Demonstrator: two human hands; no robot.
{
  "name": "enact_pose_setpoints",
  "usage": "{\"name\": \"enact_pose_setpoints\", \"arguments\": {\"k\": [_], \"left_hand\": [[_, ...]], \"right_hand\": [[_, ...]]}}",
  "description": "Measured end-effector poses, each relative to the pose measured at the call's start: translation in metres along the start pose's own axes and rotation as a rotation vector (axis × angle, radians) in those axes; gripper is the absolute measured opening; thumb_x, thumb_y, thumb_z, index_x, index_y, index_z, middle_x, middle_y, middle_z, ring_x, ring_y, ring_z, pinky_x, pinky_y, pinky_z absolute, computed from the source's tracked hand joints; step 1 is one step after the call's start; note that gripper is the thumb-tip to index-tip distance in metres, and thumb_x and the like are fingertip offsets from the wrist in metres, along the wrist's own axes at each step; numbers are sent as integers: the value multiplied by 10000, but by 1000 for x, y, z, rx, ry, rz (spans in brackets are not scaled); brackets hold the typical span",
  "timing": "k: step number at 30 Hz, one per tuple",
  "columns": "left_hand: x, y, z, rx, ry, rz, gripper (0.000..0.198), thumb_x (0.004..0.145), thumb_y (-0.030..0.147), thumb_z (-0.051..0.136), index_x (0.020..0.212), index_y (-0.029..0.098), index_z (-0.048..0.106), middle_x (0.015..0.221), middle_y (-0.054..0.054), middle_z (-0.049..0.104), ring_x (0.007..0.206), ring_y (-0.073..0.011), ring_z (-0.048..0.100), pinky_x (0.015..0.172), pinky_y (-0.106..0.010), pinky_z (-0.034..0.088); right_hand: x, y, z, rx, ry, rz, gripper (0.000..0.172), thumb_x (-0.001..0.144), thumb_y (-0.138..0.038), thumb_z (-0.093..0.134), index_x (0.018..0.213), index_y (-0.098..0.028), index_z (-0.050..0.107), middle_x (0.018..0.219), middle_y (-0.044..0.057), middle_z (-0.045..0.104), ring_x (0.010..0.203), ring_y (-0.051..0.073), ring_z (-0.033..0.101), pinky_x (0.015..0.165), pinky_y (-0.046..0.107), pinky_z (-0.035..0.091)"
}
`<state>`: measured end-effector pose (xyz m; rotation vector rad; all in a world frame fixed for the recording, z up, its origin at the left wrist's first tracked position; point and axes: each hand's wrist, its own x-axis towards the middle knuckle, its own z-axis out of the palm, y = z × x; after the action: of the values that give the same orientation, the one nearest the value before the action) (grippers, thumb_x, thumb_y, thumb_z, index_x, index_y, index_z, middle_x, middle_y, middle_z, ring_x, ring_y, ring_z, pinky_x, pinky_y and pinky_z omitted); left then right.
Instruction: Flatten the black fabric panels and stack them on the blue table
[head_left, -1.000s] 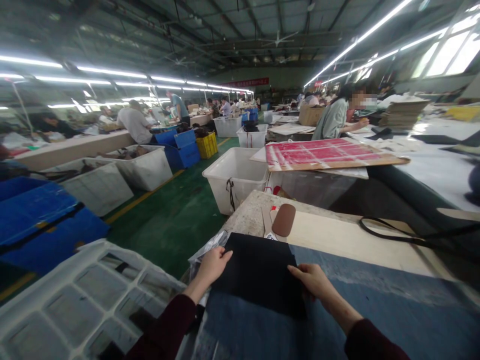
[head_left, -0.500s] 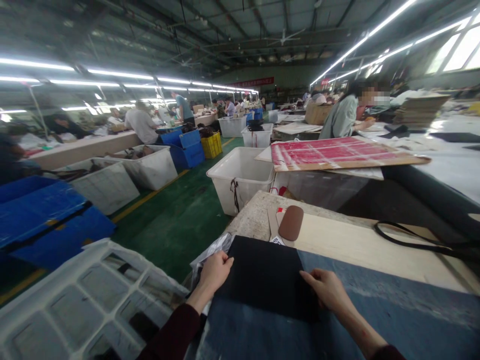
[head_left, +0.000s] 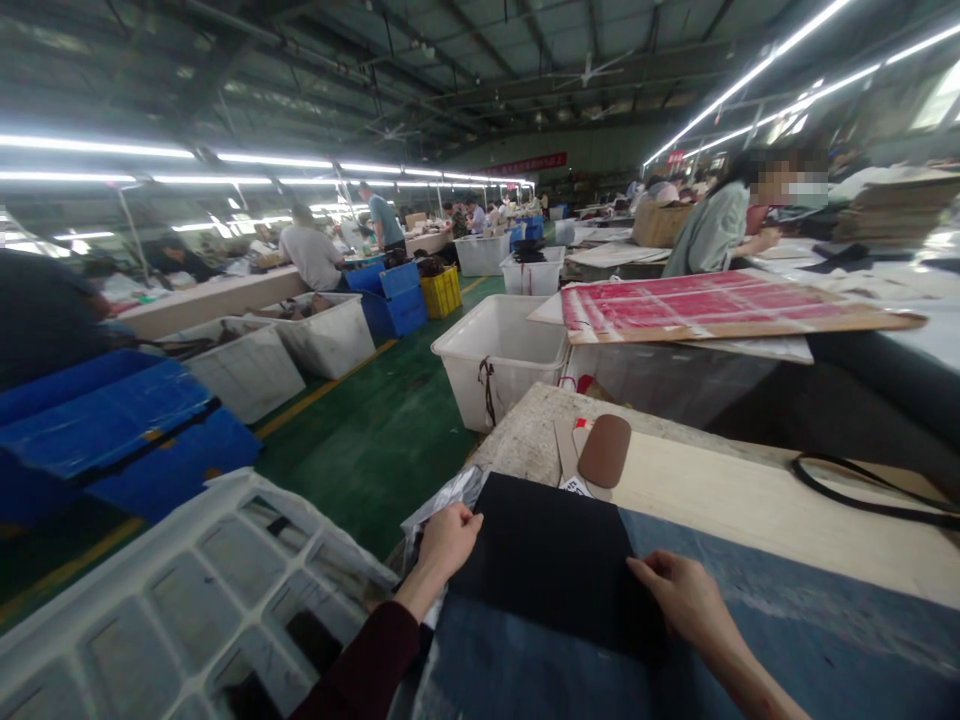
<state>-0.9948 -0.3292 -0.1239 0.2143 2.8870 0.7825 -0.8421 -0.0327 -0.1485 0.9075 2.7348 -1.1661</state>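
Note:
A flat black rectangular sheet lies on the blue-grey work surface, between my two hands. My left hand pinches the sheet's left edge near its far corner. On the opposite side, my right hand has thumb and forefinger closed on the right edge. Whether the sheet is leather or fabric cannot be made out. Just beyond it, a brown rounded piece rests on a pale board.
A black strap loops over the board's right part. A white plastic crate stands at my lower left. Ahead is a white bin, beside a red-topped board. Blue crates line the aisle. A co-worker sits at the right.
The whole view has shifted slightly, so the scene appears farther right. Both hands keep their places at the black sheet's edges, and the sheet looks unmoved on the surface.

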Motion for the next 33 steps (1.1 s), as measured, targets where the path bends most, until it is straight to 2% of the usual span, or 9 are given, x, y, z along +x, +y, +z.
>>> {"name": "enact_pose_setpoints", "arguments": {"k": [8, 21, 33], "left_hand": [[3, 0, 1, -3, -13, -12, 284, 832, 428, 559, 741, 180, 664, 690, -35, 666, 652, -164, 595, 574, -251, 307], [11, -1, 6, 33, -77, 27, 328, 836, 458, 510, 686, 191, 628, 626, -21, 634, 635, -183, 574, 582, -262, 302], [13, -4, 7, -18, -79, 14, 333, 801, 473, 541, 674, 189, 660, 620, -24, 639, 651, -197, 588, 576, -265, 312]], "right_hand": [[4, 7, 6, 8, 14, 2, 313, 840, -430, 497, 685, -197, 637, 493, 10, 605, 403, 157, 567, 419, 244, 360], [-3, -2, 1, -6, 88, 65, 235, 802, -383, 555, 669, -204, 629, 547, -1, 618, 476, 129, 576, 436, 212, 323], [-7, -6, -2, -32, 117, 53, 217, 785, -373, 569, 657, -213, 640, 619, 20, 653, 639, 166, 624, 529, 224, 364]]}}
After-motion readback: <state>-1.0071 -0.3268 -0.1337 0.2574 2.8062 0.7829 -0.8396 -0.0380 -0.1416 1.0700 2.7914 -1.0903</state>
